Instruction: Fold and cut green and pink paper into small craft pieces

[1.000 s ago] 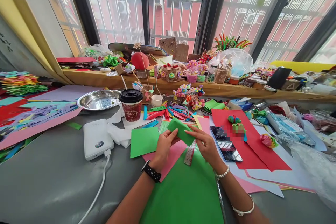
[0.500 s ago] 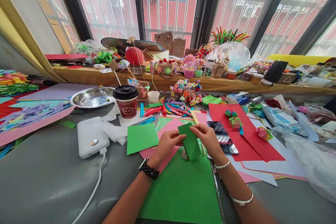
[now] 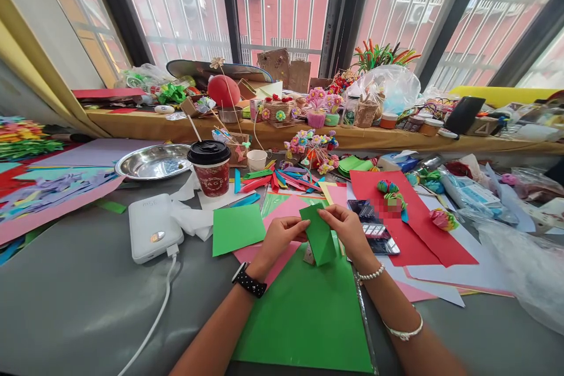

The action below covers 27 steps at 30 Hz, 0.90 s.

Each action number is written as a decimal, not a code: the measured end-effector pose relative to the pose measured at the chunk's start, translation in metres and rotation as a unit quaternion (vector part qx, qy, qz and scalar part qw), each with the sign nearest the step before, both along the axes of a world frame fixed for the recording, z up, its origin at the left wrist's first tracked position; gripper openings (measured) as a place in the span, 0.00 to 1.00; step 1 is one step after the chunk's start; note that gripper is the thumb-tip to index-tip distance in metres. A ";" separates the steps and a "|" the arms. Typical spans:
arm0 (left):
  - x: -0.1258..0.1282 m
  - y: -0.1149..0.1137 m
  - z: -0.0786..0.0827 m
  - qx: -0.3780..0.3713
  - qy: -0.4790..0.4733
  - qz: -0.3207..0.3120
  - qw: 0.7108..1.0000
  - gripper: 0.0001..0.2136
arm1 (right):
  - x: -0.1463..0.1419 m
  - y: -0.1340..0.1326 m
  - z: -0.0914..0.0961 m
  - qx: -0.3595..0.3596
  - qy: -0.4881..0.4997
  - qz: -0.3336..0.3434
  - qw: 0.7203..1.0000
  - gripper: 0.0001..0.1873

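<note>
Head view: holding green paper [image 3: 321,244] aloft near the centre, pinched around 10 o'clock on its rim by the left hand [image 3: 279,239] and around 12 by the right hand [image 3: 348,230], so gripped by 2. Shows a green sheet [image 3: 304,323] at 6 o'clock, a green square [image 3: 238,230] at 9, a phone [image 3: 374,229] at 3. Could crease crooked from uneven thumb pressure, there being no backing in mid-air. Might swing out of line, if let go on 1 side, or tear if tugged apart.
</note>
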<state>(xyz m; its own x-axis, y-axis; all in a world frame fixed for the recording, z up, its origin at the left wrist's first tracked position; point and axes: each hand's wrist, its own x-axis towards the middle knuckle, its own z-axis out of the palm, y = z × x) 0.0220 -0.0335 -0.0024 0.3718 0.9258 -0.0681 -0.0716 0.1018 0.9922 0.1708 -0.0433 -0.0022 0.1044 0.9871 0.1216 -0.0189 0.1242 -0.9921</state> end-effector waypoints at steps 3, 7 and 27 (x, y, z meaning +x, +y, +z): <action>0.000 0.000 -0.001 0.009 -0.006 -0.011 1.000 0.11 | 0.000 0.000 0.001 -0.003 -0.001 -0.001 1.000 0.14; -0.001 0.001 -0.002 0.018 -0.010 -0.001 1.000 0.10 | 0.000 0.000 0.002 0.005 -0.007 0.009 1.000 0.14; -0.005 0.003 -0.002 0.025 -0.013 0.072 0.997 0.09 | 0.002 0.000 0.003 -0.027 -0.047 0.062 0.997 0.15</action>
<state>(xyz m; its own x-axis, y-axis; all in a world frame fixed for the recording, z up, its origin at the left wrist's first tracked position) 0.0170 -0.0309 -0.0045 0.2353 0.9718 -0.0135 -0.1072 0.0397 0.9934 0.1724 -0.0436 0.0012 -0.0284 0.9970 0.0720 0.0626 0.0736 -0.9953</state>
